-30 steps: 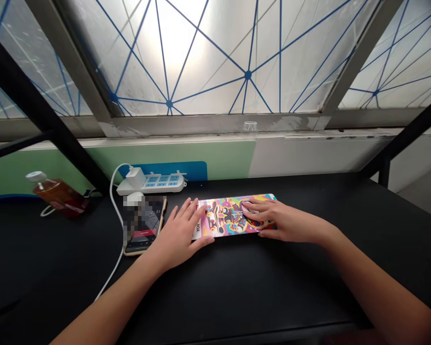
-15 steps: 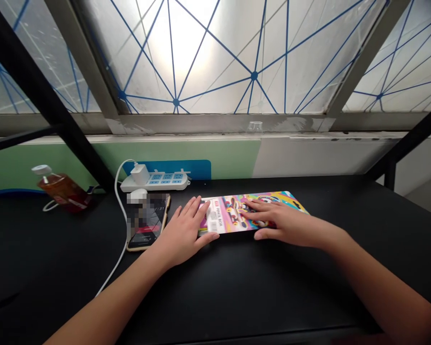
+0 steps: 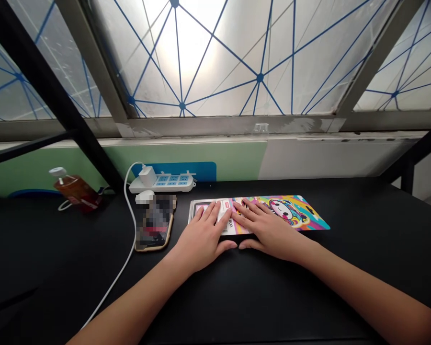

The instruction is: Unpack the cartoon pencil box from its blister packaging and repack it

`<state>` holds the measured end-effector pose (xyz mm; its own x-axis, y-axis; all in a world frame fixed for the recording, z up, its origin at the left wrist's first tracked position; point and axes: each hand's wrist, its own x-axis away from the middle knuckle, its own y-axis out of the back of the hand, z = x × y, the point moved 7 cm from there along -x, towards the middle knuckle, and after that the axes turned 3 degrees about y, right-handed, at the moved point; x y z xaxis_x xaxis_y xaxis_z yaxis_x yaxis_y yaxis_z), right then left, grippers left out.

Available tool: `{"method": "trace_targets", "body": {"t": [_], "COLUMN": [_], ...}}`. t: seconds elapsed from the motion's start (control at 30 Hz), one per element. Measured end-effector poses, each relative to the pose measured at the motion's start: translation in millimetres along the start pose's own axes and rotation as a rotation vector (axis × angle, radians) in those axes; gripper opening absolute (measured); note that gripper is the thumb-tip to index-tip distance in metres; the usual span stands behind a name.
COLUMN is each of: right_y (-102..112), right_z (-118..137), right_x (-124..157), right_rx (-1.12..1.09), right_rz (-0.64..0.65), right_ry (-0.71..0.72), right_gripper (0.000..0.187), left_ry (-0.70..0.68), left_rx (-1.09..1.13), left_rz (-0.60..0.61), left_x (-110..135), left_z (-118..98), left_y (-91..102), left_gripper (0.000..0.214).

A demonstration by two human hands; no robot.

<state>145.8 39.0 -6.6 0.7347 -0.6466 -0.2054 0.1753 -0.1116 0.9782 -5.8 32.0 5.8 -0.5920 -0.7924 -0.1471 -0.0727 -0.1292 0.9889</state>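
I saw a flat, glossy rectangular pencil box printed with a bright cartoon (image 3: 287, 212) lying on the matte black surface (image 3: 237, 297), just right of a gold-edged smartphone (image 3: 155, 225). Its long axis ran left to right along the window wall, the white-labelled end pointing left and the cartoon face right. The left hand (image 3: 203, 235) and right hand (image 3: 269, 231) lay palm-down on its left half, fingers spread, gripping nothing.

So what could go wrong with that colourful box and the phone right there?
The flat, cartoon-printed pencil box lies under the left hand and right hand. Pushed leftwards, it might bump the gold-edged phone beside it. The white charging cable runs near the left forearm, so a sideways elbow could snag it.
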Motion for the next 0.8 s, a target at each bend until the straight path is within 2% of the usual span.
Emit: {"method": "trace_targets", "body": {"t": [0.17,0.33,0.43,0.5,0.57,0.63,0.7,0.8], "right_y": [12,27,22,14,4,-3,-6,-2], "right_z": [-21,-43,-33,-19,-5,3,3,-12], "right_x": [11,36,32,23,13,8,12,30], "right_rx": [-0.041,-0.028,0.045,0.113,0.167,0.192,0.196,0.189], "right_rz": [0.123,0.190,0.113,0.032,-0.030,-0.067,-0.090,-0.106], "right_ry": [-0.020,-0.139,-0.160,-0.150,-0.119,-0.061,-0.002,0.040], "right_gripper": [0.075,0.074,0.069,0.073,0.074,0.066,0.061,0.065], "left_ry": [0.022,0.039,0.043,0.047,0.061,0.081,0.094,0.092], "left_rx": [-0.071,-0.097,-0.078,-0.069,-0.063,-0.053,-0.038,-0.008], "left_rz": [-0.005,0.020,0.021,0.010,0.004,0.018,0.041,0.050], "left_x": [-2,-2,1,4,7,9,10,11], "left_z": [1,8,14,16,17,18,17,17], "left_y": [-6.8,-4.9,-3.6,-2.6,-1.2,-0.2,0.3,1.0], "left_gripper": [0.069,0.068,0.069,0.069,0.068,0.066,0.065,0.066]}}
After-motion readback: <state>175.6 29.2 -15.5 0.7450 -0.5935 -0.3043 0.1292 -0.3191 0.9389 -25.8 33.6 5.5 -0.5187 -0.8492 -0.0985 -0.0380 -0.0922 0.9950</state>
